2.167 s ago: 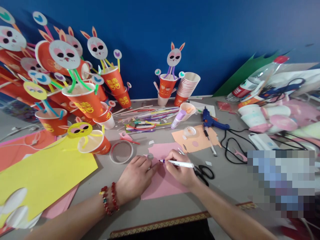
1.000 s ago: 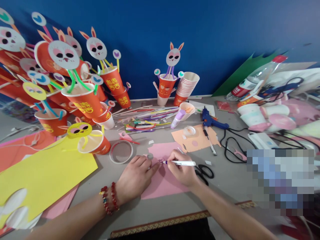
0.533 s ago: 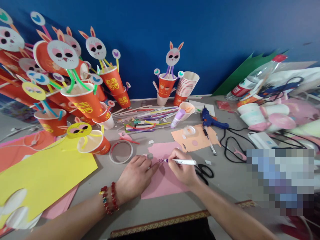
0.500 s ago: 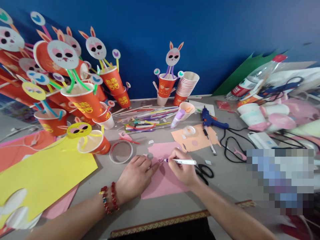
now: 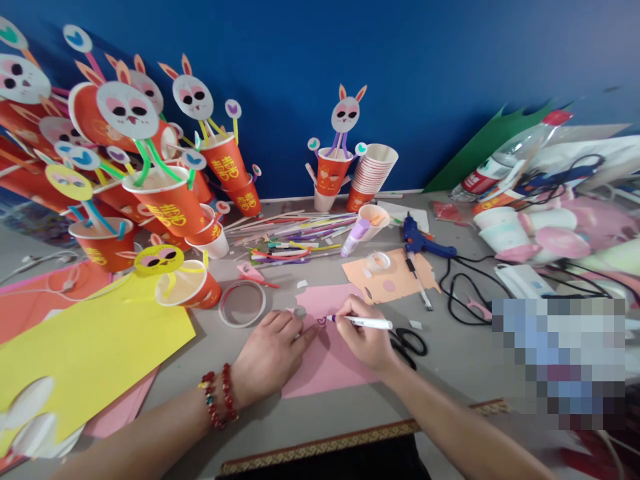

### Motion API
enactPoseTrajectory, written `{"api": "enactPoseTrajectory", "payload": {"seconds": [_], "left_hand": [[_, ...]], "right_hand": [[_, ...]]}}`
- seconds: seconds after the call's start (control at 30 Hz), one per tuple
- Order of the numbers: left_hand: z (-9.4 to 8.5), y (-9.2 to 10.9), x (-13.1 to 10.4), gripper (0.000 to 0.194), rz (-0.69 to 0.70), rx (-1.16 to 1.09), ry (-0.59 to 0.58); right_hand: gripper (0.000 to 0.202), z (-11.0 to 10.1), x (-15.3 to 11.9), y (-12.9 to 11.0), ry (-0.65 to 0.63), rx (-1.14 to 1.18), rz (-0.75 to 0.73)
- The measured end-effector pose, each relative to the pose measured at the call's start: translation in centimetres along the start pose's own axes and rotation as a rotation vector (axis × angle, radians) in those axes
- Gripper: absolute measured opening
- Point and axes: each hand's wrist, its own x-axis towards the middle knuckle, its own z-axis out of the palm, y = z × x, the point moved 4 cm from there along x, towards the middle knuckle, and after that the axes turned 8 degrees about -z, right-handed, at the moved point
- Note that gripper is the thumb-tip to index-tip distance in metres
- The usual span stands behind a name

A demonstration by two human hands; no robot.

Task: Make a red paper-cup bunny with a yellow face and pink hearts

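My right hand (image 5: pixel 364 335) grips a white marker (image 5: pixel 369 323) with a dark purple tip. The tip is at a small purple heart outline (image 5: pixel 321 321) drawn on a pink sheet of paper (image 5: pixel 333 373). My left hand (image 5: pixel 275 353) lies flat on the sheet's left side, fingers stretched out, the index finger pointing at the drawing. Beaded bracelets circle that wrist. Black-handled scissors (image 5: pixel 413 341) lie just right of my right hand, partly hidden by it. To the left of my left hand is a roll of tape (image 5: pixel 243 304).
Paper-cup rabbit figures (image 5: pixel 165 207) crowd the left, beside yellow card (image 5: pixel 100 340). Pipe cleaners (image 5: pixel 295 243) and stacked cups (image 5: pixel 373 173) are at the back. A blue glue gun (image 5: pixel 425 240), its black cord and a bottle (image 5: pixel 510 157) occupy the right.
The marker tip has shifted slightly up and right, off the heart's centre, and the purple outline shows more plainly. My left hand has stayed in place.
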Motion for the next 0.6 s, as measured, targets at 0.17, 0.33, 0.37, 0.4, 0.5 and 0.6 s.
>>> {"api": "enactPoseTrajectory", "payload": {"seconds": [0.17, 0.33, 0.37, 0.4, 0.5, 0.6], "left_hand": [[0.09, -0.05, 0.04, 0.041, 0.000, -0.001, 0.022], [0.10, -0.10, -0.02, 0.041, -0.004, -0.011, 0.040], [0.11, -0.09, -0.02, 0.042, -0.005, -0.010, 0.038], [0.12, -0.08, -0.03, 0.042, -0.004, -0.007, 0.036], [0.17, -0.02, -0.04, 0.040, 0.002, -0.003, 0.034], [0.13, -0.01, 0.00, 0.038, -0.005, -0.001, 0.037]], "right_hand": [[0.019, -0.02, 0.06, -0.18, -0.004, 0.004, -0.014], [0.019, 0.09, -0.05, -0.10, -0.034, 0.009, -0.021], [0.018, 0.09, -0.07, -0.09, -0.034, 0.013, -0.021], [0.018, 0.07, -0.06, -0.08, -0.030, 0.014, -0.020], [0.018, 0.02, 0.01, -0.14, -0.022, -0.001, -0.022], [0.019, 0.06, 0.08, -0.30, -0.034, 0.002, -0.041]]}}
